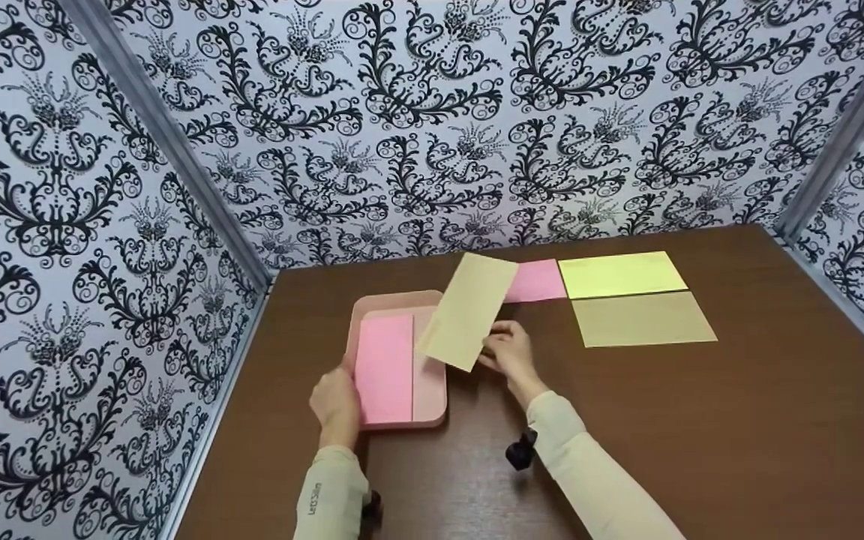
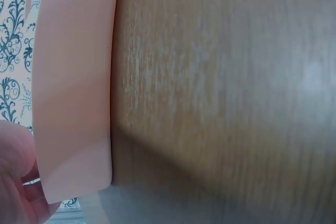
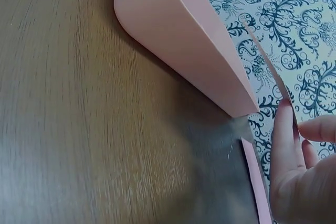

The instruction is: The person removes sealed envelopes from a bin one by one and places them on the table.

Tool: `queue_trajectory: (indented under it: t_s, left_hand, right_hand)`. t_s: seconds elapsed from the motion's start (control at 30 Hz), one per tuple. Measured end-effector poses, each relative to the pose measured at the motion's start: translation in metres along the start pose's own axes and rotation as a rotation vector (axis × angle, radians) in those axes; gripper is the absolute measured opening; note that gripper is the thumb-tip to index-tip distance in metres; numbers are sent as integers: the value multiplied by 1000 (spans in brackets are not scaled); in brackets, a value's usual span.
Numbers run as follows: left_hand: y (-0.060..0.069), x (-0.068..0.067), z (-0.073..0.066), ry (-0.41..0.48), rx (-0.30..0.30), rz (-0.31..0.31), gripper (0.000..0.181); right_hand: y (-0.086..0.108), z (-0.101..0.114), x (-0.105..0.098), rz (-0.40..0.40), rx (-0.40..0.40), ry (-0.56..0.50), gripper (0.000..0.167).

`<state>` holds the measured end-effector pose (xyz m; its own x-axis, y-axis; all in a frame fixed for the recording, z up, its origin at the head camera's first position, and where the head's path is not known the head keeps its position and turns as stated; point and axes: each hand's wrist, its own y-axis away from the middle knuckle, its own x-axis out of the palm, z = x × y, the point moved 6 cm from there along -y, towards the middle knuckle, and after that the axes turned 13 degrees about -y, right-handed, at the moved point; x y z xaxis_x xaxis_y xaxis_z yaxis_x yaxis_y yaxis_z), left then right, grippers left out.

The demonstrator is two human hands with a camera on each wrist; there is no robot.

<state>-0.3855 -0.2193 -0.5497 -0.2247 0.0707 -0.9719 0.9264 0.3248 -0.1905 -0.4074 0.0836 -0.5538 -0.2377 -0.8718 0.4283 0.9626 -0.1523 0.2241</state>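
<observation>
A shallow pink tray [image 1: 430,409] stands on the left part of the brown table, with a bright pink paper rectangle [image 1: 385,367] lying lengthwise inside. My left hand [image 1: 334,401] grips the tray's left side; its wrist view shows the thumb and fingers at the wall's edge. Between thumb and fingers, my right hand [image 1: 508,351] pinches a cream, envelope-shaped piece of paper [image 1: 469,311] by its lower right edge. That paper is held tilted in the air, its lower left corner over the tray's right side. In the right wrist view the paper [image 3: 270,66] appears nearly edge-on.
Toward the back right lie a yellow paper rectangle [image 1: 622,275], a tan one [image 1: 642,320] in front of it, and a pink one [image 1: 541,281] partly hidden behind the held paper. Patterned walls [image 1: 432,150] border the table [image 1: 762,420] at the back and sides.
</observation>
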Motion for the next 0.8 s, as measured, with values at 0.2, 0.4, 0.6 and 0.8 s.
queue_trajectory:
  t_s: [0.2,0.4,0.6,0.8]
  left_hand:
    - [2,-2,-2,-49,15,-12,27]
    - [2,-2,0,-45,6,-32,32]
    - [3,2,1,-29,22,-13,27]
    - [0,1,0,-27,31,-2,27]
  right_hand:
    - [0,1,-13,-34,-1,-73,30]
    - [4,-1,-19,-60,16,-175,31]
    - [11,-8,-23,-73,90,-299,30]
    - [14,-12,-24,-76,130,-405,23]
